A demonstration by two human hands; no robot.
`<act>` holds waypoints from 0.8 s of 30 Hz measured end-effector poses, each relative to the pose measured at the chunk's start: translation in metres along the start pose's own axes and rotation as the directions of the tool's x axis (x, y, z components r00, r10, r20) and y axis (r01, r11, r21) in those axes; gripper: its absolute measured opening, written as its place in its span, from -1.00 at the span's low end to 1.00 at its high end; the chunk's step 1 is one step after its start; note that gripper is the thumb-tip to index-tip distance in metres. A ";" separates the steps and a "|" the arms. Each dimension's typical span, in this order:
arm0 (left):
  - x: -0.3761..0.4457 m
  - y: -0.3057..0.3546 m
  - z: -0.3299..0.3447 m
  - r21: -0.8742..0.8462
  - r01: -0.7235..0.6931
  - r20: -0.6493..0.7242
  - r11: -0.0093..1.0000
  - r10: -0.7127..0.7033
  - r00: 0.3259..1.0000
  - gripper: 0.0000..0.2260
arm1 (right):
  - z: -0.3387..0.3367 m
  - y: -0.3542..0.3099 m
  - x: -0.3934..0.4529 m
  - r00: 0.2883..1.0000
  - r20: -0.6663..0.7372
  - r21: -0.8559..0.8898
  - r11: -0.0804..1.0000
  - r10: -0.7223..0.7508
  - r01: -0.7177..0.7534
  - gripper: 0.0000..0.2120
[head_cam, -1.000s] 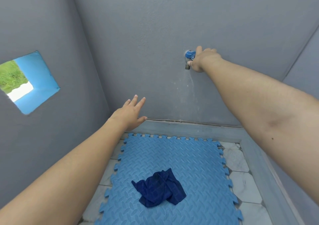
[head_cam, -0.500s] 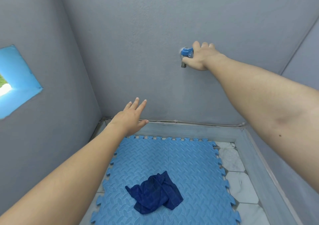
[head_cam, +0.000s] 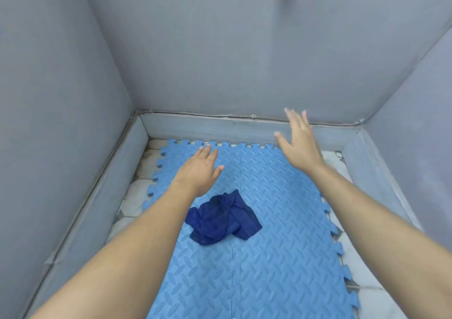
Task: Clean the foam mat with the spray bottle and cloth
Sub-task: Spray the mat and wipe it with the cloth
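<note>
Now both hands, left hand [head_cam: 198,170] and right hand [head_cam: 300,144], are hovering spread and empty over the foam mat [head_cam: 269,257]; the cloth [head_cam: 223,218] lying mid-mat is looking soft, light, easy to bunch.

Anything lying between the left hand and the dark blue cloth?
Nothing: in the head view, only bare foam mat shows between the open left hand and the cloth.
</note>
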State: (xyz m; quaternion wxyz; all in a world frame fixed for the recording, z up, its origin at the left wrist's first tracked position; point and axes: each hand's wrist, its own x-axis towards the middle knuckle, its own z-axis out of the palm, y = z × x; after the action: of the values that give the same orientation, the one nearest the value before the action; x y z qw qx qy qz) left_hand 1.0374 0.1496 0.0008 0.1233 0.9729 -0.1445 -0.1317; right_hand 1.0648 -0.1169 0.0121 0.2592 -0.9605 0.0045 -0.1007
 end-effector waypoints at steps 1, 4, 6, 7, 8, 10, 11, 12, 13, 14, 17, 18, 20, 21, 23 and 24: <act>-0.001 0.003 0.025 -0.019 0.015 0.041 1.000 -0.014 0.999 -0.48 | 0.032 0.036 -0.028 0.983 0.134 -0.103 0.989 0.123 -0.110 -0.36; -0.010 0.010 0.105 -0.017 0.037 0.202 0.999 -0.033 0.979 -0.41 | 0.103 0.120 -0.103 0.867 0.293 -0.373 0.883 0.404 -0.286 -0.37; -0.014 0.010 0.153 -0.005 0.046 0.252 0.999 -0.043 0.967 -0.33 | 0.128 0.143 -0.138 0.885 0.214 -0.418 0.858 0.413 -0.299 -0.39; -0.013 0.009 0.173 -0.001 0.062 0.224 0.998 -0.060 0.973 -0.32 | 0.135 0.148 -0.148 0.911 0.150 -0.419 0.859 0.384 -0.293 -0.38; -0.011 0.007 0.188 0.009 0.084 0.164 0.996 -0.084 0.983 -0.34 | 0.139 0.150 -0.151 0.927 0.106 -0.408 0.866 0.359 -0.289 -0.37; -0.002 0.005 0.208 0.032 0.145 0.004 0.989 -0.145 0.989 -0.41 | 0.142 0.150 -0.152 0.940 0.083 -0.382 0.882 0.332 -0.278 -0.37; 0.004 0.006 0.213 0.028 0.186 -0.073 0.982 -0.184 0.980 -0.44 | 0.142 0.152 -0.151 0.942 0.069 -0.381 0.881 0.328 -0.279 -0.38; 0.013 0.006 0.215 0.019 0.224 -0.135 0.975 -0.219 0.966 -0.48 | 0.143 0.153 -0.150 0.943 0.046 -0.381 0.878 0.330 -0.289 -0.38; 0.023 0.006 0.215 0.002 0.266 -0.180 0.964 -0.261 0.948 -0.50 | 0.143 0.154 -0.149 0.943 0.029 -0.377 0.878 0.331 -0.296 -0.38; 0.036 0.004 0.214 -0.032 0.314 -0.218 0.949 -0.313 0.924 -0.52 | 0.143 0.155 -0.148 0.944 0.024 -0.377 0.877 0.330 -0.297 -0.38; 0.085 -0.004 0.203 -0.195 0.464 -0.294 0.864 -0.503 0.813 -0.55 | 0.144 0.155 -0.147 0.947 0.010 -0.387 0.875 0.321 -0.292 -0.38; 0.100 -0.004 0.199 -0.250 0.485 -0.294 0.838 -0.543 0.787 -0.55 | 0.144 0.155 -0.146 0.947 0.003 -0.390 0.873 0.320 -0.293 -0.38; 0.125 0.013 0.197 -0.281 0.400 -0.305 0.872 -0.477 0.825 -0.56 | 0.144 0.156 -0.145 0.950 -0.015 -0.400 0.869 0.312 -0.291 -0.38; 0.133 0.031 0.199 -0.261 0.286 -0.310 0.922 -0.361 0.880 -0.57 | 0.145 0.156 -0.145 0.951 -0.022 -0.404 0.868 0.308 -0.290 -0.39; 0.144 0.074 0.206 -0.169 -0.035 -0.269 0.985 -0.012 0.963 -0.57 | 0.146 0.156 -0.145 0.951 -0.029 -0.408 0.865 0.307 -0.292 -0.39; 0.147 0.095 0.211 -0.111 -0.184 -0.218 0.977 0.157 0.963 -0.56 | 0.147 0.156 -0.146 0.950 -0.033 -0.409 0.863 0.309 -0.295 -0.40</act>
State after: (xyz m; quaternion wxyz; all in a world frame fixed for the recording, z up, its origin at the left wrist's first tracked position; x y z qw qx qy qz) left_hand 1.0883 -0.0269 -0.2027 0.2117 0.9551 -0.2054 -0.0271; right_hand 0.9577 -0.1702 -0.2176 0.0650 -0.9822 0.1714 -0.0396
